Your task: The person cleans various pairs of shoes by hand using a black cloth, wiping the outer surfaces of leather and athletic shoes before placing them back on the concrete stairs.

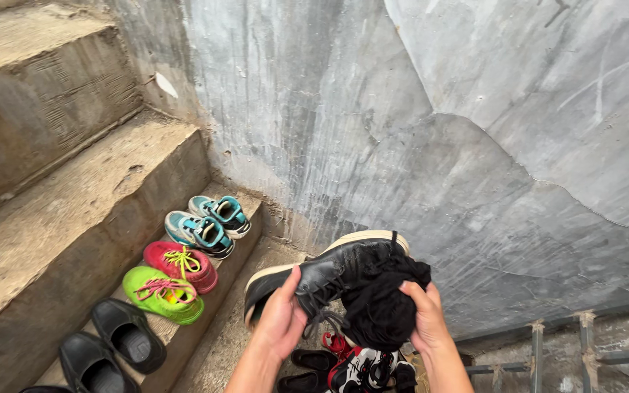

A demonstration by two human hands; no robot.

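Note:
My left hand (279, 320) grips a black leather shoe (319, 274) with a tan sole, holding it on its side at the toe end. My right hand (426, 318) presses a black cloth (380, 302) against the shoe's opening and heel. The shoe's dark laces hang loose between my hands. Both forearms come up from the bottom edge of the view.
On a concrete step at the left stands a row of shoes: a teal pair (207, 223), a red one (181, 264), a lime one (163, 293) and a black pair (111, 344). More shoes (362, 367) lie below my hands. A grey concrete wall (438, 124) rises ahead.

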